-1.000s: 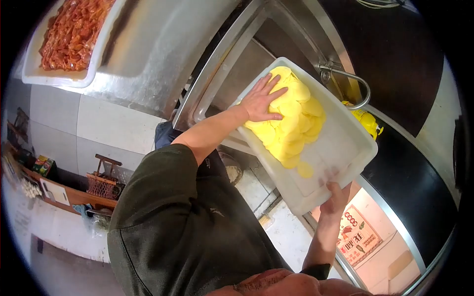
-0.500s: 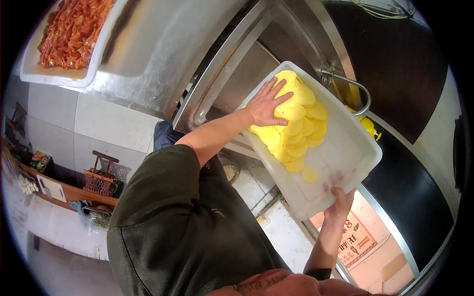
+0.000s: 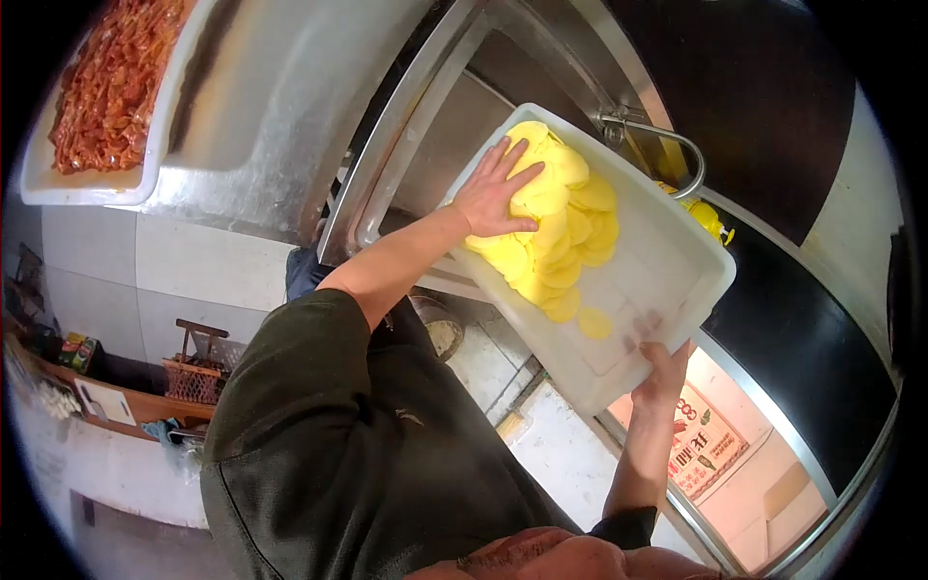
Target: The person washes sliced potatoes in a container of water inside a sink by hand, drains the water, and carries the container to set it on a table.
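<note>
My left hand (image 3: 491, 198) lies on a heap of thin, round yellow slices (image 3: 570, 227) that look like potato, palm down with fingers spread. The slices overlap in the far left part of a white plastic tub (image 3: 667, 256); one slice sits apart near the tub's middle. My right hand (image 3: 663, 377) grips the tub's near right edge, its thumb by the rim. Its fingers show as dark spots through the translucent base. The tub is over a stainless steel sink (image 3: 454, 126).
A curved metal faucet (image 3: 667, 135) arches beside the tub's far edge. Behind it stands a yellow bottle (image 3: 710, 217). At upper left, a white tub of red, sauced pieces (image 3: 111, 87) rests on the steel counter (image 3: 275, 106). A black counter surface (image 3: 802, 319) lies to the right.
The view has shifted slightly, so most of the scene appears further left. My left hand remains on the slices and my right hand on the tub's edge.
</note>
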`<state>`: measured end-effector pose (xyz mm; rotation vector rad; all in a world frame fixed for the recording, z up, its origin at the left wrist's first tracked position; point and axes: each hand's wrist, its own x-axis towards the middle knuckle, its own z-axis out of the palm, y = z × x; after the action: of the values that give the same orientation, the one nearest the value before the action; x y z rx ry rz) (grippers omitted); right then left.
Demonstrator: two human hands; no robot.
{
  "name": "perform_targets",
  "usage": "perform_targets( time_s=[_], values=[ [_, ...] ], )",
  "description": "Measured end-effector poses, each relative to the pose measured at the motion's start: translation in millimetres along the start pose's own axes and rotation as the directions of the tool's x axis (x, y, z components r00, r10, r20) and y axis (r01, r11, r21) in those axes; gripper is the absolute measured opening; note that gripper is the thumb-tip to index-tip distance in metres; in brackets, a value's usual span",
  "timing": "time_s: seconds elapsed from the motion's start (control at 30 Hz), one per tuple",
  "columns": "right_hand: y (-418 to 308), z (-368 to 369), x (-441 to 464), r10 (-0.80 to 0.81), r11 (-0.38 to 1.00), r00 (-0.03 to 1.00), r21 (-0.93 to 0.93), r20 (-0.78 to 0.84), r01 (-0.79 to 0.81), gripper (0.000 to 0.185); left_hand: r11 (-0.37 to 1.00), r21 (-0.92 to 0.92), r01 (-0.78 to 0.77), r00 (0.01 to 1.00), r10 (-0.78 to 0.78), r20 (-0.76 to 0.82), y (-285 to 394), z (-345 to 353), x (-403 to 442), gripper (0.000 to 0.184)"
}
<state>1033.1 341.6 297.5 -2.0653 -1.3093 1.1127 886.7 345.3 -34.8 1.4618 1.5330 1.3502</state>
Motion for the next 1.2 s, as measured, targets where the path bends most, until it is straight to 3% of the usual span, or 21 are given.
perform_targets(
  time_s=[0.3,0.6,0.8,1.0,1.1,1.2],
  values=[
    [9,-13,11,0.053,0.994,0.993,0.086,0.106,-0.062,0.079,1.000,0.030,0.001,1.000,-0.002,0.025,1,-7,2,0.093],
    [22,-11,16,0.002,0.999,0.994,0.035,0.114,-0.006,0.075,0.992,0.118,0.045,0.997,-0.052,0.054,3,-6,3,0.100],
    [31,-9,21,-0.034,0.993,0.972,0.116,0.232,0.007,0.075,0.987,0.150,0.064,0.994,-0.076,0.074,0,-2,1,0.101],
    [22,-4,13,-0.007,0.992,0.980,0.121,0.200,-0.018,0.075,0.994,0.099,0.047,0.998,-0.052,0.047,1,13,-3,0.102],
    [31,-20,26,-0.068,0.997,0.979,-0.008,0.193,0.070,0.074,0.996,0.063,0.057,0.998,-0.059,0.027,2,18,-4,0.103],
    [20,-10,18,-0.010,1.000,0.988,0.005,0.155,0.009,0.075,0.997,0.037,0.061,0.998,-0.061,0.005,2,19,-5,0.104]
  ],
)
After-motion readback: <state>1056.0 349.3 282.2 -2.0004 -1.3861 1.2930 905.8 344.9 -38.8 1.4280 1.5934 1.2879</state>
